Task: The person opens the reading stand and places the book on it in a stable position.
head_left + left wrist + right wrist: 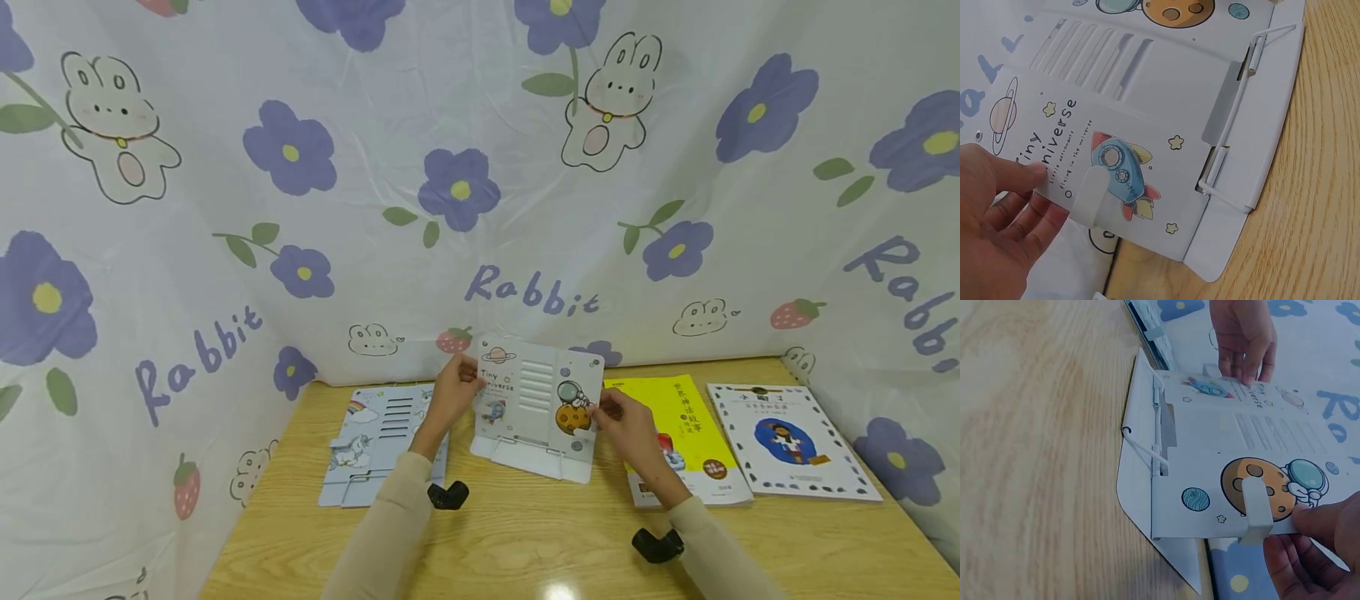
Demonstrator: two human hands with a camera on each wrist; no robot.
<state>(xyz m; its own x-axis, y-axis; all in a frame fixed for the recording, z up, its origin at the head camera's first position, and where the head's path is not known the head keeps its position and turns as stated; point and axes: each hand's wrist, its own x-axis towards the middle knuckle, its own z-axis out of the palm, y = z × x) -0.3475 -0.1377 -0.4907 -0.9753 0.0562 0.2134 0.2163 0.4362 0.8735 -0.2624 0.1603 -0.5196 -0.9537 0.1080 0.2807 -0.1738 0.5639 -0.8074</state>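
A white metal book stand (536,392) printed with "Tiny Universe", a rocket and an astronaut stands tilted back on the table, its lower ledge folded out at the front. My left hand (450,400) pinches its left edge, thumb on the printed face and fingers behind. On the opposite edge my right hand (630,429) pinches the panel beside the astronaut. The left wrist view shows a white page clip (1090,195) near the rocket. Another clip (1257,509) lies over the orange planet in the right wrist view, close to my right thumb.
A pale blue unicorn book stand (363,446) lies left of the white one, partly behind my left arm. To the right are a yellow book (663,408) and a white-covered book (795,442) on the wooden table (517,542). A printed curtain (375,242) hangs behind.
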